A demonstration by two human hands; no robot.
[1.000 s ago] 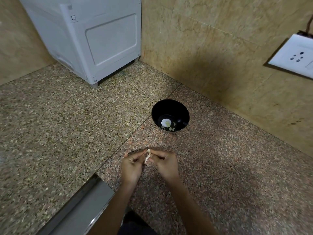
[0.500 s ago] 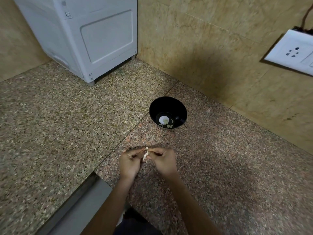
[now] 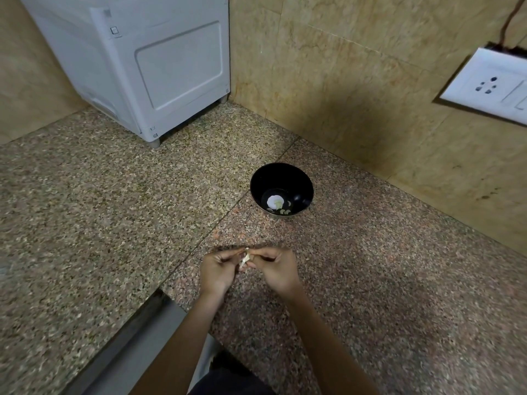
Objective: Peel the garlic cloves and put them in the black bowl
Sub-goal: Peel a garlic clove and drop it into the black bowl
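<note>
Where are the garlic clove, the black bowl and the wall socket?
garlic clove (image 3: 245,259): head view, on its pale skin, mid-length.
black bowl (image 3: 282,178): head view, on the inner far wall.
wall socket (image 3: 467,78): head view, on the white faceplate.

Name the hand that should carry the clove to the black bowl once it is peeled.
Right, probably. Both hands pinch the garlic clove, but the black bowl stands straight ahead of the right hand; the left hand would have to cross over.

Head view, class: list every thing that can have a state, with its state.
black bowl: upright on the counter, peeled cloves inside.
garlic clove: pinched between both hands.
left hand: pinches the clove.
right hand: pinches the clove.
wall socket: nothing plugged in.
</note>
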